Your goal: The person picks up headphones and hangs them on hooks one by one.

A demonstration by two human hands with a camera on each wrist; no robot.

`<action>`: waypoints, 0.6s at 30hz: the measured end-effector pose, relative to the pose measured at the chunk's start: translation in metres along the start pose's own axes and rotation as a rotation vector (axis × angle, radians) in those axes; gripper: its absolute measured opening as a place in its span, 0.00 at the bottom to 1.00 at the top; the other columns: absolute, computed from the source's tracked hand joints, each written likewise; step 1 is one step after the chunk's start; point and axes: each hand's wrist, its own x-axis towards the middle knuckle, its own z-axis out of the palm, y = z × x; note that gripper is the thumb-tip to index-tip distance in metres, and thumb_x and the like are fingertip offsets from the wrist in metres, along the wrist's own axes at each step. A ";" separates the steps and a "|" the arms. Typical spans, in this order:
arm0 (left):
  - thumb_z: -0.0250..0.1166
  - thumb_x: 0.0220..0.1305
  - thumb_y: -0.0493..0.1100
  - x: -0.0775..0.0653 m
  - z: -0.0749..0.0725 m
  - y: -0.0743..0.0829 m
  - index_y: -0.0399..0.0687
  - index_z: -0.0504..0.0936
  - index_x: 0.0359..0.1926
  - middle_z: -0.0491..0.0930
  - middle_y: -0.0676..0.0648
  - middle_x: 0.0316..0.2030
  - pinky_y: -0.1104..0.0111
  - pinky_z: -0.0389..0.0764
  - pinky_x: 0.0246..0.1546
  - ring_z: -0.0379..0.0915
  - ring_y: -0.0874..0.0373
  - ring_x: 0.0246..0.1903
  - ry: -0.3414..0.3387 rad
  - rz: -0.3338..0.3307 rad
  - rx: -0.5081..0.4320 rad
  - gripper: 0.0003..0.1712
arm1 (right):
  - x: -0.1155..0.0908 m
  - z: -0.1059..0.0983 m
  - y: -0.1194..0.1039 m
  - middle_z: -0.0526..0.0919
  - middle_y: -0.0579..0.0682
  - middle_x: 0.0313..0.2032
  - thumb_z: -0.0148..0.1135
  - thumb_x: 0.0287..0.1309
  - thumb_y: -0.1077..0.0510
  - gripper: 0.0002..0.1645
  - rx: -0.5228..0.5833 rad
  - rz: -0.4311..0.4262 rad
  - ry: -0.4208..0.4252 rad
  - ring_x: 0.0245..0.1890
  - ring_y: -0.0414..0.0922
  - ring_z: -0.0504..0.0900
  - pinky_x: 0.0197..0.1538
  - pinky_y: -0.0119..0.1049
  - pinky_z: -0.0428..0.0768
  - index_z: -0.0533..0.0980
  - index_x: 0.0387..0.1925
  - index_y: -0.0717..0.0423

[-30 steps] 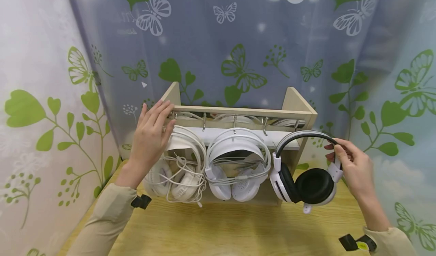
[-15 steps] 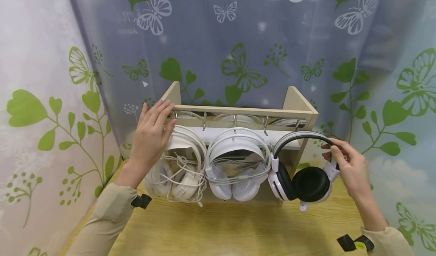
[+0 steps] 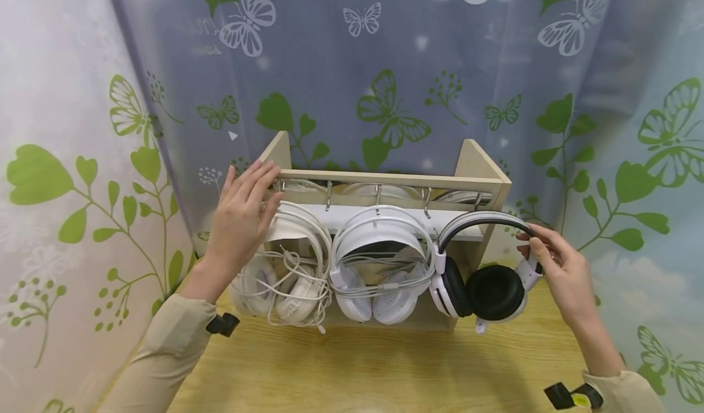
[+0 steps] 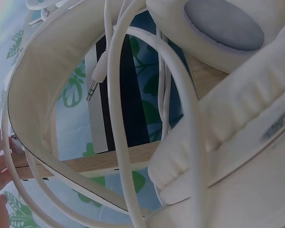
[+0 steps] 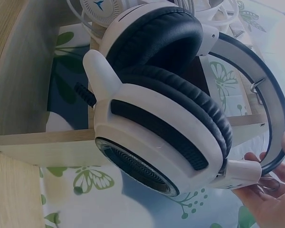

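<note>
My right hand (image 3: 563,272) pinches the right side of the headband of white headphones with black ear pads (image 3: 497,292), upright at the rack's right end. In the right wrist view, a metal hook (image 5: 257,88) shows against the headband's inner side; whether the band rests on it I cannot tell. My left hand (image 3: 239,217) lies with extended fingers on the left end of the wooden rack (image 3: 396,179). Below it hang cream headphones (image 3: 299,300) with a loosely wound cable. White headphones (image 3: 396,303) with a coiled cable hang in the middle.
Several metal hooks (image 3: 427,203) line the rack's front rail, over a mirror-like strip. The rack stands on a wood-grain table (image 3: 352,370). Patterned curtains (image 3: 330,65) close in the back and both sides.
My right hand has moved a little to the left with the black-padded headphones, bringing them closer to the middle pair. My left hand stays on the rack.
</note>
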 end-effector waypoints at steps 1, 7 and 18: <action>0.60 0.73 0.43 0.000 0.000 0.000 0.37 0.75 0.67 0.75 0.39 0.66 0.48 0.46 0.79 0.65 0.43 0.70 -0.001 0.001 0.000 0.25 | 0.000 0.000 0.001 0.81 0.21 0.46 0.50 0.78 0.56 0.23 0.005 -0.001 -0.001 0.43 0.26 0.82 0.47 0.15 0.74 0.72 0.69 0.56; 0.51 0.79 0.52 -0.002 -0.001 -0.004 0.40 0.73 0.69 0.73 0.41 0.68 0.48 0.44 0.79 0.64 0.44 0.71 -0.041 0.010 0.004 0.28 | -0.002 0.001 0.006 0.81 0.23 0.48 0.52 0.77 0.57 0.24 0.020 -0.002 0.009 0.43 0.25 0.82 0.48 0.15 0.74 0.71 0.69 0.57; 0.44 0.81 0.59 -0.014 -0.013 -0.014 0.44 0.65 0.75 0.63 0.44 0.75 0.48 0.40 0.79 0.56 0.48 0.75 -0.114 -0.039 0.023 0.33 | -0.010 -0.006 0.019 0.76 0.30 0.57 0.57 0.75 0.55 0.27 -0.045 0.069 0.006 0.55 0.20 0.72 0.51 0.10 0.71 0.71 0.71 0.49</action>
